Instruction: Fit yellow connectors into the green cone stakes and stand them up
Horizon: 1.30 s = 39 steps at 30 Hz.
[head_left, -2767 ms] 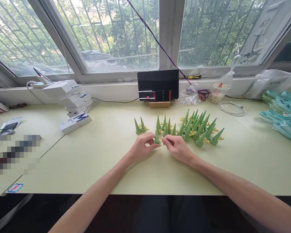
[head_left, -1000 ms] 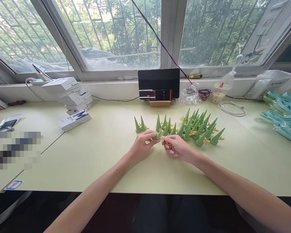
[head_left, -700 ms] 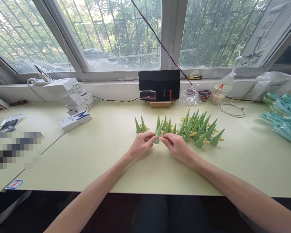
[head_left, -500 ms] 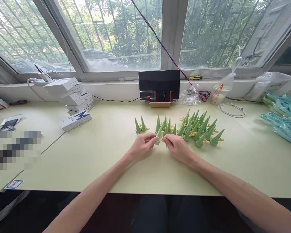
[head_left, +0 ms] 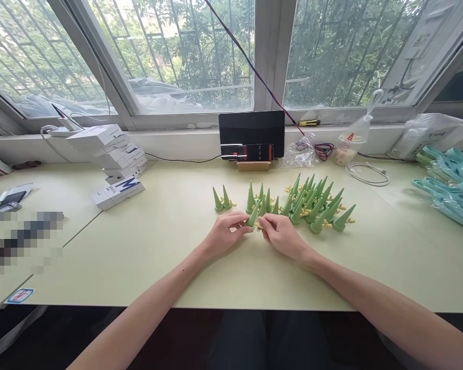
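Note:
Between thumb and fingers, my left hand (head_left: 227, 232) grips a green cone-shaped piece (head_left: 252, 218), its tip leaning up and to the right. My right hand (head_left: 281, 234) pinches a small yellow part (head_left: 259, 224) close against the cone's right side; whether the two are joined I cannot tell. Just behind my hands and to the right stands a cluster of similar green cones (head_left: 317, 205) with small yellow parts at their bases. Two more cones (head_left: 220, 199) stand apart, behind my left hand.
White boxes (head_left: 118, 192) are stacked at the left. A black tablet (head_left: 250, 128) with a phone (head_left: 255, 152) before it leans at the back. A bagged cup (head_left: 349, 146), a coiled white cable (head_left: 366, 174) and teal plastic pieces (head_left: 453, 198) lie to the right.
The held cone has tilted further to the right, and my left thumb has moved lower on it. My right hand stays almost in place, still pinching. The view has shifted slightly.

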Tool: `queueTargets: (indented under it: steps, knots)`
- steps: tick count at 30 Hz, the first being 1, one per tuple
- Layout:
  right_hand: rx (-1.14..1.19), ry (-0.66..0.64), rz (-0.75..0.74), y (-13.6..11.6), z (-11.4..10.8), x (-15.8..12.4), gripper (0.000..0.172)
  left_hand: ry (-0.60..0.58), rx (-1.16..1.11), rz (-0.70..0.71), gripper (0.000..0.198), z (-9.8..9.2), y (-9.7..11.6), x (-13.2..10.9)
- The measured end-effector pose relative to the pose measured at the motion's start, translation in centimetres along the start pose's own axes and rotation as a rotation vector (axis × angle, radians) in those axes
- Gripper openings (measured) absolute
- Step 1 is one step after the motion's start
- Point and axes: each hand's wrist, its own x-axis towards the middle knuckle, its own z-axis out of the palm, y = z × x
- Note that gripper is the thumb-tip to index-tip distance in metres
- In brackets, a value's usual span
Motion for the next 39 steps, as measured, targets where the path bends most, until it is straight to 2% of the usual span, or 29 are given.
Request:
queueTargets:
  steps: [7,11,14,17,19,21,23,25,28,34,39]
  knots:
    - [0.552,-0.146,0.430,-0.1,-0.2,0.3,0.039,0.039,0.046,0.129,0.017,0.0,0.0,0.1]
    - [0.721,-0.236,0.550,-0.3,-0.7,0.5,0.033,0.070,0.087,0.161,0.021,0.2,0.2,0.1]
    - [0.722,-0.250,0.570,-0.4,-0.8,0.6,0.032,0.088,0.112,0.136,0.021,0.4,0.4,0.1]
    - [0.546,-0.189,0.485,-0.2,-0.5,0.6,0.040,0.107,0.119,0.081,0.019,0.4,0.4,0.2]
    - [0.319,-0.094,0.322,0.0,-0.2,0.4,0.043,0.122,0.102,0.018,0.018,0.4,0.4,0.3]
    - [0.064,-0.004,0.097,0.1,-0.1,0.2,0.039,0.135,0.052,-0.046,0.019,0.2,0.4,0.3]
    - [-0.124,0.023,-0.087,0.2,0.0,0.1,0.033,0.133,-0.017,-0.092,0.020,0.1,0.5,0.4]
    - [-0.218,0.010,-0.184,0.3,0.0,0.0,0.032,0.111,-0.074,-0.123,0.022,-0.1,0.6,0.4]
    - [-0.269,-0.002,-0.229,0.6,0.1,0.1,0.033,0.071,-0.106,-0.153,0.025,-0.2,0.8,0.4]
    - [-0.263,-0.019,-0.214,0.6,0.0,0.0,0.030,0.069,-0.083,-0.153,0.026,-0.2,0.3,0.3]
    - [-0.138,-0.046,-0.095,0.2,0.0,-0.1,0.032,0.090,-0.018,-0.129,0.023,-0.1,-0.1,0.2]
